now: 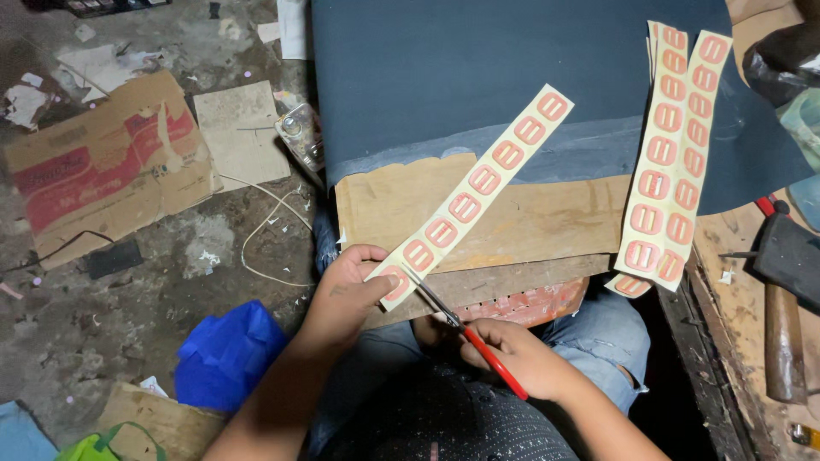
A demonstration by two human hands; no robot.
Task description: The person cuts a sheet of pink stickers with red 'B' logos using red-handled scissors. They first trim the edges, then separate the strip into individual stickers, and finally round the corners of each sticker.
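My left hand (346, 288) pinches the near end of a long cream paper strip (478, 186) printed with a row of orange rounded shapes. The strip slants up to the right over a wooden board (547, 218) resting on my lap. My right hand (521, 357) grips red-handled scissors (465, 333), whose blades meet the strip's lower end close to my left thumb. A wider sheet of the same orange shapes (670, 162) lies at the board's right side, on a dark blue sheet (478, 68).
A flattened cardboard box (111, 162), a plain card piece (242, 132) and a white cord (265, 230) lie on the dirty floor at left. A blue plastic bag (226, 350) sits by my left arm. A hammer (786, 290) rests on the wooden surface at right.
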